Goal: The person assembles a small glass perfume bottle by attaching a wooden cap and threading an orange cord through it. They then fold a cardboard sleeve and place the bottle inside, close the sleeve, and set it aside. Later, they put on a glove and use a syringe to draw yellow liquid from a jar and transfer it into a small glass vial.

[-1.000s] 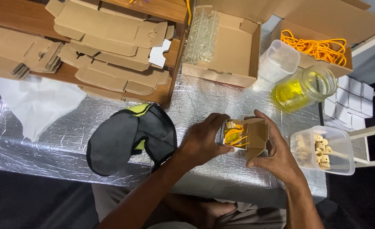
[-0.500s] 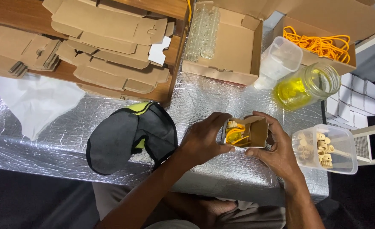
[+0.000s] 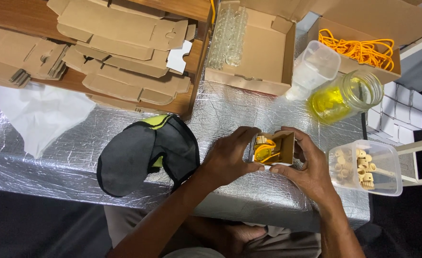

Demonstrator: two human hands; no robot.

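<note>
Both hands are drawing closer around the small cardboard box [image 3: 274, 149] than a second ago, and its open side is now turning up toward the camera, showing a coiled orange cord [image 3: 264, 154] and a pale cork-like piece inside. Box is being held just above the foil-covered table [image 3: 77, 143], near its front edge, right of centre. Left hand [image 3: 230, 160] is gripping the box's left wall, fingers curled over the top; right hand [image 3: 304, 165] is cupping the right side and bottom, thumb pressing the lower flap.

Handling (my read): thin card, light, crushing easily, so better gripped by the corners and creases than mid-panel; contents look loose and may be tipping out.

Lying just left: a black eye mask [image 3: 144, 157] with yellow-green trim. Sitting right, near the table's right edge: a clear tub of cork pieces [image 3: 366, 167]. Standing behind: a jar of yellow liquid [image 3: 344, 95], an open carton with glass vials [image 3: 227, 33], stacked flat box blanks [image 3: 115, 48].
</note>
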